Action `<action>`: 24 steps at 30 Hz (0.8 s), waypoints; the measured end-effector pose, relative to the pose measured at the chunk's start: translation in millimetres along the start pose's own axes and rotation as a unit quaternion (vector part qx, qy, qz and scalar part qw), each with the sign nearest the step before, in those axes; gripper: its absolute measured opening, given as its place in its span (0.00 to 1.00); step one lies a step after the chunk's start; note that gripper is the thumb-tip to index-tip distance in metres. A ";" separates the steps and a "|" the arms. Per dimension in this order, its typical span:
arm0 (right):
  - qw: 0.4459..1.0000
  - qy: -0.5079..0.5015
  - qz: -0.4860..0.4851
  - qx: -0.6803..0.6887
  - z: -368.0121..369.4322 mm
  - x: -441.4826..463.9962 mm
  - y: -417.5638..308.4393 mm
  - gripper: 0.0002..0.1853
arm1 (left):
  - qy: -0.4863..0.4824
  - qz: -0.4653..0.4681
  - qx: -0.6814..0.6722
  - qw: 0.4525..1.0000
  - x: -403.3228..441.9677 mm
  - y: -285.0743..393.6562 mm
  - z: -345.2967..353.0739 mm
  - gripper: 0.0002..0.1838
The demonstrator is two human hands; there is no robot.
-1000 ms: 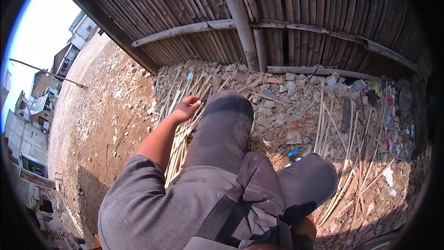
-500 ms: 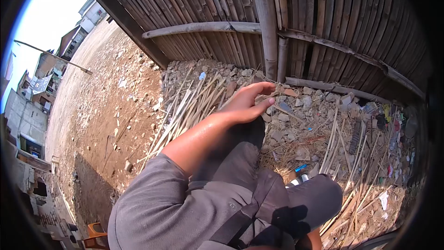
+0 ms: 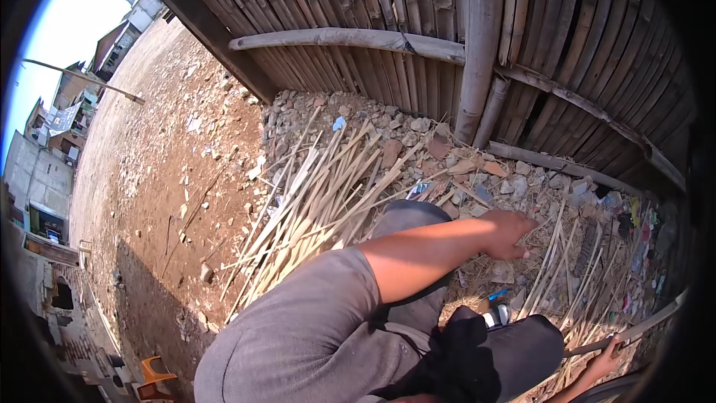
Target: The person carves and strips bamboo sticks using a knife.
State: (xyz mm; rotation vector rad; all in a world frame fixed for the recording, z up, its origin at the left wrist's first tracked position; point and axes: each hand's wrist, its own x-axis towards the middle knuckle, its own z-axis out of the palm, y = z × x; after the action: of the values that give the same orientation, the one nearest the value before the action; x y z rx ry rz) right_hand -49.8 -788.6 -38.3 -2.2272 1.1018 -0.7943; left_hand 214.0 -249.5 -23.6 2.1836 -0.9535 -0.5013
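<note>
My left hand [image 3: 511, 233] stretches out over the rubble, fingers apart and holding nothing visible. Just beyond its fingertips are several thin bamboo strips [image 3: 548, 250] on the ground. At the lower right, my right hand [image 3: 603, 362] has its fingers wrapped round a long, flat bamboo strip [image 3: 649, 326], which slants up to the right. One end of that strip disappears behind my dark-trousered knee [image 3: 522, 351]. A loose pile of pale split bamboo strips [image 3: 321, 209] lies to the left of my left forearm.
A bamboo slat wall [image 3: 350, 0] with a thick bamboo post [image 3: 481, 52] rises in front. Stones, bricks and litter cover the ground at its foot. An orange plastic chair [image 3: 155, 379] stands at lower left, beside bare dirt [image 3: 179, 239]. Houses stand beyond.
My left hand has moved right, from above my knee to over the rubble near the right-hand strips. My right hand and its bamboo strip have come into view at lower right.
</note>
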 end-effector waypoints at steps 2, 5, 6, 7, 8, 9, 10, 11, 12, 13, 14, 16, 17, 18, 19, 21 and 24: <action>0.994 0.009 -0.015 0.105 9.7 24.3 -57.1 0.28 | 0.012 -0.010 -0.006 1.000 -5.4 3.7 -8.5 0.43; 0.934 -0.023 -0.009 0.358 42.4 12.2 -173.0 0.23 | 0.105 0.004 0.015 0.994 -13.4 6.5 -13.7 0.45; 0.902 -0.044 0.000 0.429 53.6 2.7 -211.6 0.21 | 0.170 0.025 0.039 0.984 -13.9 4.6 -6.6 0.46; 0.872 -0.060 0.006 0.486 65.6 -10.5 -245.6 0.19 | 0.234 0.046 0.064 0.969 -14.3 4.8 -1.8 0.47; 0.850 -0.083 0.016 0.520 76.0 -19.7 -266.6 0.20 | 0.259 0.056 0.071 0.962 -14.8 8.5 -1.1 0.47; 0.831 -0.108 0.016 0.546 85.6 -30.1 -280.9 0.21 | 0.283 0.066 0.079 0.954 -14.5 12.6 -2.7 0.48; 0.811 -0.132 0.017 0.570 95.3 -40.5 -295.2 0.21 | 0.307 0.077 0.087 0.944 -13.7 15.1 -4.5 0.48; 0.794 -0.160 0.009 0.586 104.1 -50.3 -304.9 0.22 | 0.284 0.086 0.075 0.952 -13.2 15.5 -6.1 0.45; 0.776 -0.176 0.027 0.605 111.9 -55.5 -309.4 0.23 | 0.260 0.094 0.063 0.959 -12.6 15.9 -7.3 0.42; 0.766 -0.175 0.054 0.616 114.1 -64.1 -316.6 0.23 | 0.235 0.102 0.049 0.965 -11.8 16.6 -7.5 0.39; 0.756 -0.176 0.070 0.627 116.2 -68.5 -316.8 0.24 | 0.173 0.073 0.023 0.982 -8.9 17.3 -7.6 0.34; 0.738 -0.172 0.101 0.644 124.2 -70.9 -307.1 0.24 | 0.046 0.013 -0.027 0.998 -3.1 17.6 -7.7 0.25; 0.730 -0.166 0.116 0.652 128.9 -68.3 -292.9 0.24 | 0.047 0.027 -0.023 0.998 -3.6 17.4 -6.1 0.22; 0.722 -0.161 0.133 0.660 133.3 -65.1 -285.4 0.25 | 0.048 0.039 -0.018 0.998 -5.4 16.6 -3.6 0.19; 0.720 -0.174 0.135 0.658 136.9 -60.2 -279.5 0.25 | 0.046 0.052 -0.016 0.997 -6.7 15.7 0.0 0.17; 0.716 -0.198 0.140 0.655 139.3 -53.4 -271.3 0.25 | 0.081 0.063 -0.034 0.994 -4.1 11.3 5.9 0.15; 0.781 -0.164 0.142 0.586 143.8 -42.0 -265.5 0.25 | 0.123 0.030 -0.068 0.990 -0.8 10.7 3.3 0.15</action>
State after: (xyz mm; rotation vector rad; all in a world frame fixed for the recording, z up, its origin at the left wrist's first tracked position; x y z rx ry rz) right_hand 167.1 -585.4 30.1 -1.0289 0.4711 -0.6352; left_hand 206.5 -255.6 -18.0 2.0318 -0.8237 -0.2525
